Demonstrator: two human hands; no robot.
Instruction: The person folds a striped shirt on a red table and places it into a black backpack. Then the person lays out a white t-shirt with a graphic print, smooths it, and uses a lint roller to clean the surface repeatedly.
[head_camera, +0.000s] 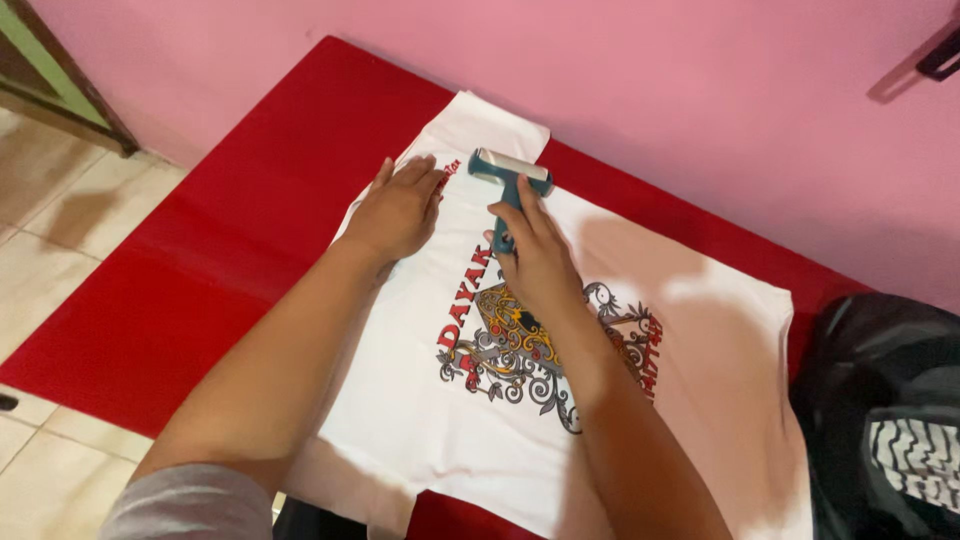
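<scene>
A white T-shirt lies flat on a red table, with a colourful ornate print in red, grey and yellow at its middle. My left hand rests flat, fingers spread, on the shirt's left side near the collar end. My right hand grips the handle of a teal hand roller, whose pale cylinder lies on the shirt just beyond the print. My right forearm covers part of the print.
A pink wall runs right behind the table's far edge. A black bag or bundle with a white zigzag pattern sits at the right. Beige floor tiles and a green-and-brown frame lie to the left.
</scene>
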